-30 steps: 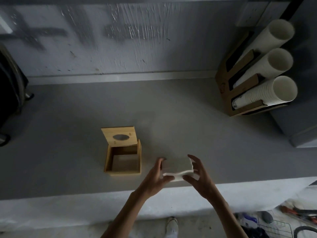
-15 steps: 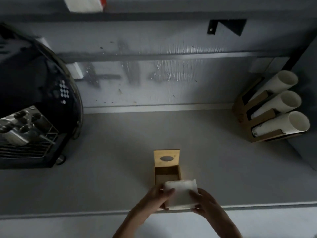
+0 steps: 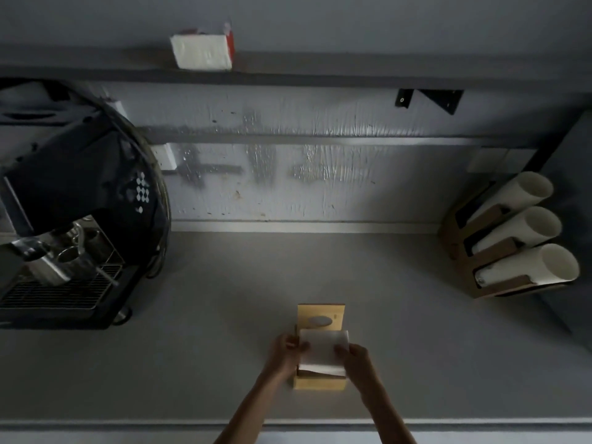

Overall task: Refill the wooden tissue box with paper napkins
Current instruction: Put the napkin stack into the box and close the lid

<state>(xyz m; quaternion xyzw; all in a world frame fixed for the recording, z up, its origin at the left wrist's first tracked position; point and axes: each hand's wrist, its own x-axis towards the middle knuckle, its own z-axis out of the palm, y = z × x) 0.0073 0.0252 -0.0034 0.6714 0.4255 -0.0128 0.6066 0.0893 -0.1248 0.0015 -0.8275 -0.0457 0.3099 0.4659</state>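
Note:
The wooden tissue box (image 3: 319,383) stands open on the grey counter, its hinged lid (image 3: 321,317) with an oval slot tipped up at the far side. A white stack of paper napkins (image 3: 323,352) sits over the box's opening, partly down inside it. My left hand (image 3: 286,353) grips the stack's left edge and my right hand (image 3: 356,360) grips its right edge. The box's inside is hidden by the napkins.
A black espresso machine (image 3: 77,219) fills the left of the counter (image 3: 416,347). A wooden rack with three stacks of white paper cups (image 3: 519,241) stands at the right. On a wall shelf above lies a white napkin pack (image 3: 202,52).
Both hands carried the napkin stack from the right of the box to over its opening and lowered it in. The view also tilted up, so the coffee machine and the shelf came into sight.

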